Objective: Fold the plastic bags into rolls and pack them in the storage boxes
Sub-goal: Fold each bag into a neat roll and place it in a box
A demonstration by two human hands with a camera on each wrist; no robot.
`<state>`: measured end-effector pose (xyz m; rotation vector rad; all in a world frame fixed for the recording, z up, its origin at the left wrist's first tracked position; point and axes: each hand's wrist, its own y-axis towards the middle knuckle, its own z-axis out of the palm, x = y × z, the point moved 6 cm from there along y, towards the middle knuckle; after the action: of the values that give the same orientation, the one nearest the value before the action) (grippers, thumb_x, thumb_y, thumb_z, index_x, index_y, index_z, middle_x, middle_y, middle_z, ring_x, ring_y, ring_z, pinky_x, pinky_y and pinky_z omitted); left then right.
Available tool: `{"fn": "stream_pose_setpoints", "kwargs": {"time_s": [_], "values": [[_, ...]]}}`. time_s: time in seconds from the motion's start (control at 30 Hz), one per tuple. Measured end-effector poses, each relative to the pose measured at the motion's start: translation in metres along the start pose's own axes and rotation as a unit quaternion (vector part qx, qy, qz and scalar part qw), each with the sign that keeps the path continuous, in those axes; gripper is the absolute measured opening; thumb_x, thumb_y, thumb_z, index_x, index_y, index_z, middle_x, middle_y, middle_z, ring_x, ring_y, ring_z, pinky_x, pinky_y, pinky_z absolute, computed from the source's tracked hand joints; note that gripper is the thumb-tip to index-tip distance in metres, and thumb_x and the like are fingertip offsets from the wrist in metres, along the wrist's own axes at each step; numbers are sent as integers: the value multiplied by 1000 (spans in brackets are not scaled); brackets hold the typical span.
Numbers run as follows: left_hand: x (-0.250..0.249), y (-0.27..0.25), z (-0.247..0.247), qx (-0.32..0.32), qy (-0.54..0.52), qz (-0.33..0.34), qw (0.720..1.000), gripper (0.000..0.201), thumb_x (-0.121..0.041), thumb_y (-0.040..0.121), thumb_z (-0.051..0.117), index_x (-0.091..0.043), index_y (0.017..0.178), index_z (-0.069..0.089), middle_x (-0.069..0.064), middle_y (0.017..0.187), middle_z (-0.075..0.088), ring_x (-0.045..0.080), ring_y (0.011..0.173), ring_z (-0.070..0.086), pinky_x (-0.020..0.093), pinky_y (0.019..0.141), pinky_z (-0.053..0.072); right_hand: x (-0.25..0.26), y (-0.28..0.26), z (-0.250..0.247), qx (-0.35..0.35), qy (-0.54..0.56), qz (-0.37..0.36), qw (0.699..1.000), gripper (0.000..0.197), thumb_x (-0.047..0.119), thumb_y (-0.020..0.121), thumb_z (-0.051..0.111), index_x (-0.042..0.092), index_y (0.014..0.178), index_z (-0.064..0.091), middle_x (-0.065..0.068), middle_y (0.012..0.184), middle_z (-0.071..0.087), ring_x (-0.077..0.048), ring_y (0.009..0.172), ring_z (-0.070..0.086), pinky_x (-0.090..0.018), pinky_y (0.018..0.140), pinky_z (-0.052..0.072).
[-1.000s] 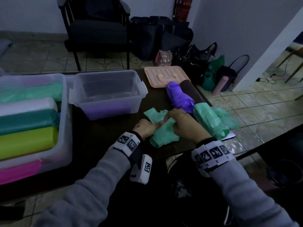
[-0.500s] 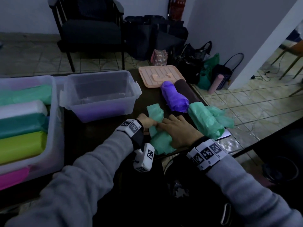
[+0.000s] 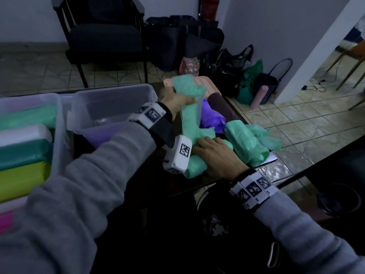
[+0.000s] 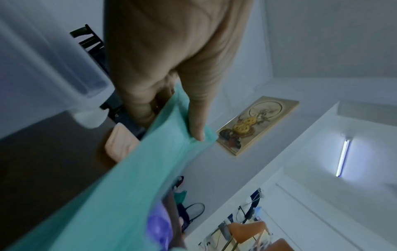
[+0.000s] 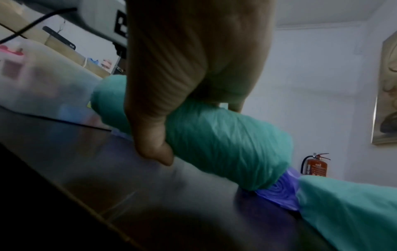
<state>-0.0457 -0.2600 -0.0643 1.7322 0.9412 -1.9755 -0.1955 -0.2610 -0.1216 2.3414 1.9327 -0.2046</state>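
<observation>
A mint-green plastic bag point(image 3: 189, 123) lies partly rolled on the dark table point(image 3: 122, 178). My right hand point(image 3: 215, 153) grips the rolled part point(image 5: 225, 144) against the tabletop, thumb and fingers curled round it. My left hand point(image 3: 177, 99) is raised above the table and pinches the loose end point(image 4: 171, 135) between thumb and fingers, stretching it up and away. A clear storage box point(image 3: 110, 111) with a purple roll inside stands just left of my left hand. A larger box point(image 3: 29, 143) at far left holds several coloured rolls.
A second green roll point(image 3: 246, 141), a purple roll point(image 3: 211, 117) and a dark brown roll point(image 3: 219, 103) lie along the table's right edge. A pink lid point(image 3: 203, 84) sits at the far end. A chair point(image 3: 104, 38) and bags point(image 3: 227, 70) stand on the floor behind.
My left hand has lifted off the table and pulled the bag's free end up and forward. The right hand stays pressed on the rolled part.
</observation>
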Motion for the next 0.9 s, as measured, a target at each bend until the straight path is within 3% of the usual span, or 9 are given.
{"fn": "stream_pose_setpoints", "kwargs": {"time_s": [0.07, 0.17, 0.37, 0.43, 0.53, 0.63, 0.7, 0.77, 0.9], "values": [[-17, 0, -4, -15, -6, 24, 1000, 35, 4, 64, 80, -4, 93, 62, 10, 96, 68, 25, 92, 67, 39, 84, 56, 2, 0, 6, 16, 34, 13, 999, 46, 22, 54, 73, 19, 99, 61, -2, 88, 57, -25, 82, 61, -34, 66, 41], [-25, 5, -11, -31, 8, 43, 999, 41, 7, 68, 77, -4, 103, 61, 14, 106, 67, 25, 96, 67, 40, 87, 55, 2, 2, 6, 52, 44, 35, 997, 45, 21, 63, 69, 18, 107, 58, -3, 98, 57, -26, 93, 58, -36, 72, 39], [-3, 27, -21, -40, 69, 37, 996, 47, -3, 63, 84, -6, 104, 63, 12, 110, 68, 25, 98, 67, 42, 90, 53, 7, 7, 19, 143, 133, 55, 979, 56, 26, 73, 66, 24, 126, 47, -2, 120, 46, -23, 119, 44, -36, 92, 35], [-1, 23, -17, -7, 176, 14, 984, 47, -16, 66, 84, -6, 106, 63, 10, 115, 66, 24, 102, 65, 37, 93, 51, 6, 8, 23, 173, 152, 60, 971, 59, 28, 73, 67, 25, 129, 47, -2, 122, 47, -23, 122, 43, -37, 96, 35], [-4, 7, -7, -18, 444, 46, 895, 69, -27, 77, 76, 1, 131, 44, 12, 132, 49, 29, 121, 49, 32, 92, 43, 4, 10, 24, 177, 172, 59, 967, 62, 28, 73, 69, 24, 130, 46, -2, 124, 49, -22, 122, 44, -37, 98, 35], [-1, -17, 12, -57, 556, 157, 814, 55, -15, 88, 62, -2, 134, 36, 16, 140, 31, 32, 128, 33, 38, 99, 38, 6, 9, 25, 160, 168, 56, 971, 62, 28, 73, 67, 25, 130, 44, -2, 123, 47, -22, 121, 44, -35, 96, 34], [24, -16, 22, 0, 581, 149, 800, 38, -11, 91, 56, -4, 128, 48, 15, 136, 40, 30, 126, 41, 38, 100, 39, 7, 7, 24, 148, 158, 54, 975, 61, 29, 74, 66, 25, 131, 44, -2, 123, 46, -22, 120, 43, -35, 94, 34], [57, -12, 25, 96, 602, 78, 789, 33, -14, 94, 52, -6, 126, 55, 14, 134, 50, 29, 123, 48, 36, 101, 41, 8, 5, 25, 147, 152, 51, 976, 63, 29, 75, 65, 25, 132, 42, -2, 124, 46, -22, 120, 42, -35, 94, 33], [98, -14, 21, 223, 618, 32, 753, 42, -24, 98, 45, -12, 138, 45, 11, 146, 40, 26, 133, 39, 32, 109, 30, 7, 3, 29, 148, 163, 61, 974, 65, 32, 75, 66, 25, 135, 41, -2, 123, 48, -23, 118, 44, -35, 94, 34]]}}
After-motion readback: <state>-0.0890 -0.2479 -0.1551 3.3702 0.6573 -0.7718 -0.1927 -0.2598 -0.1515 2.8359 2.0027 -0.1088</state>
